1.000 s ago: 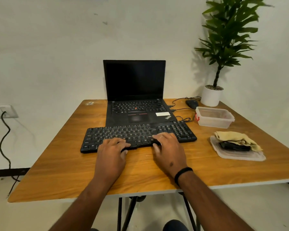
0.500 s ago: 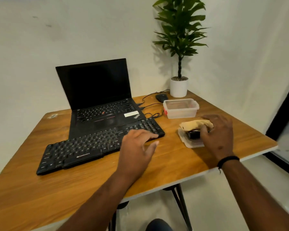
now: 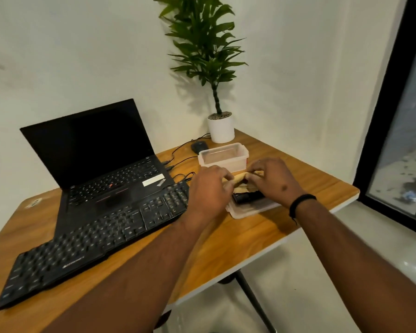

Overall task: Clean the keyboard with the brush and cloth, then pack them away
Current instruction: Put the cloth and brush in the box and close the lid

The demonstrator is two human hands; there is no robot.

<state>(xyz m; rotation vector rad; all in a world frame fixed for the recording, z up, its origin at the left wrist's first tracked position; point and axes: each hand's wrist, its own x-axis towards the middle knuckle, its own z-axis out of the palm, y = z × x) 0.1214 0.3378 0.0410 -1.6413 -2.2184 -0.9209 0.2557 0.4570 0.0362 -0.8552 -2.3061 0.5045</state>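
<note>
Both hands are now at the cloth (image 3: 238, 180): left hand (image 3: 208, 188), moved off the keyboard (image 3: 94, 236), and right hand (image 3: 271, 181) pinch it above the brush (image 3: 246, 197), right of the keyboard.

From my feed the room is evenly, softly lit and fairly bright. The plant (image 3: 203, 44) throws a soft shadow on the wall (image 3: 82, 44) just behind it, toward the left. I see a pale sheen on the floor (image 3: 406, 267) at lower right. Wide-angle bending curves the window frame (image 3: 389, 104) and stretches the forearms at the bottom edge. Detail is slightly soft throughout.
</note>
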